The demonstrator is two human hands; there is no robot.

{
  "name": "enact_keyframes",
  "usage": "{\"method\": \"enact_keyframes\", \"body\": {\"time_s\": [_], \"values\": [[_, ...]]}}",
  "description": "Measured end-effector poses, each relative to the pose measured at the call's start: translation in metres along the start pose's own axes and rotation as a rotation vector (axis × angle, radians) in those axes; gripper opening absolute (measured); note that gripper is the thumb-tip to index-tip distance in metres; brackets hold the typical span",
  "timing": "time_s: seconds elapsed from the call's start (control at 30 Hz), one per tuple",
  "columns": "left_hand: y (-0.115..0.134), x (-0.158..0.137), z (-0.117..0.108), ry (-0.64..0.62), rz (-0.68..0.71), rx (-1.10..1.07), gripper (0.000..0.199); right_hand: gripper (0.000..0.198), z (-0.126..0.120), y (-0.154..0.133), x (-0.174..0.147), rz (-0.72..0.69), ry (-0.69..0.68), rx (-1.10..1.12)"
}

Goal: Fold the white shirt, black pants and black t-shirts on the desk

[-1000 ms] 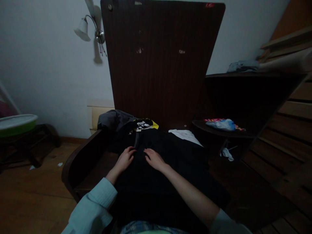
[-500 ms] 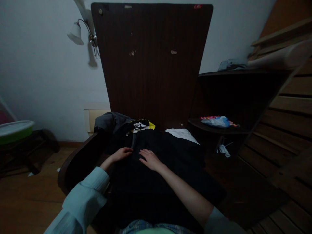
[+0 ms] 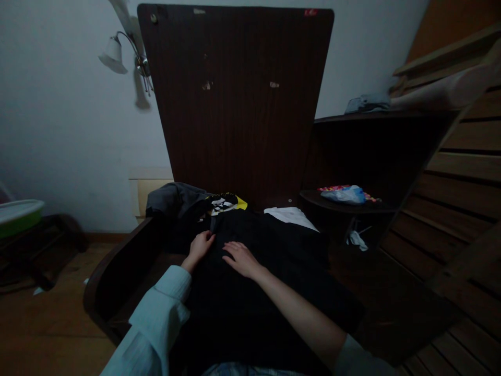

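A large black garment point(image 3: 266, 292) lies spread in front of me on a dark wooden seat; its dark folds make its exact kind hard to tell. My left hand point(image 3: 201, 245) is at its left edge near the top, fingers curled together on the fabric. A short distance to the right, my right hand point(image 3: 240, 258) rests flat on the garment with its fingers stretched out. Behind my left hand lie a dark grey cloth point(image 3: 176, 197) and a black piece with a yellow and white print point(image 3: 227, 203). A white cloth point(image 3: 291, 215) shows beyond the garment's far right edge.
A tall dark wooden panel point(image 3: 238, 104) stands behind the clothes. To the right are dark shelves with a plastic bag point(image 3: 346, 195) and wooden slats point(image 3: 462, 193). The seat's curved armrest point(image 3: 113, 266) and a green basin point(image 3: 21, 219) are on the left, below a wall lamp point(image 3: 113, 55).
My left hand has moved slightly up and right, and its fingers have curled in at the garment's edge. My right hand stays flat on the fabric. The view has shifted a little.
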State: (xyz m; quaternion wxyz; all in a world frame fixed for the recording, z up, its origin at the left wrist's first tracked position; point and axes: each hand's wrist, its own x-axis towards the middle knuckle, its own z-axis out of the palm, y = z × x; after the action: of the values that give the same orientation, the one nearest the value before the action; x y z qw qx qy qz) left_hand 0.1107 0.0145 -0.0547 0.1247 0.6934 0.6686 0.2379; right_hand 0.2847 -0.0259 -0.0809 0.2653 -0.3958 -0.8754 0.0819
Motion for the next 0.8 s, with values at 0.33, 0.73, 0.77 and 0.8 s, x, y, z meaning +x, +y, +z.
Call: {"method": "enact_keyframes", "body": {"time_s": [0.33,0.73,0.77,0.8], "values": [[-0.005,0.000,-0.001,0.069,-0.058,-0.014,0.029,0.019,-0.006,0.002,0.001,0.142,0.165,0.175],[-0.007,-0.004,0.007,0.092,-0.078,0.029,0.051,0.030,-0.002,-0.005,0.000,0.050,-0.023,-0.017],[-0.008,-0.007,0.007,0.088,-0.053,0.044,0.059,0.031,-0.003,-0.005,0.001,0.045,-0.038,-0.009],[-0.008,-0.009,0.008,0.077,-0.022,0.059,0.064,0.032,-0.006,-0.003,0.001,0.032,-0.067,0.010]]}}
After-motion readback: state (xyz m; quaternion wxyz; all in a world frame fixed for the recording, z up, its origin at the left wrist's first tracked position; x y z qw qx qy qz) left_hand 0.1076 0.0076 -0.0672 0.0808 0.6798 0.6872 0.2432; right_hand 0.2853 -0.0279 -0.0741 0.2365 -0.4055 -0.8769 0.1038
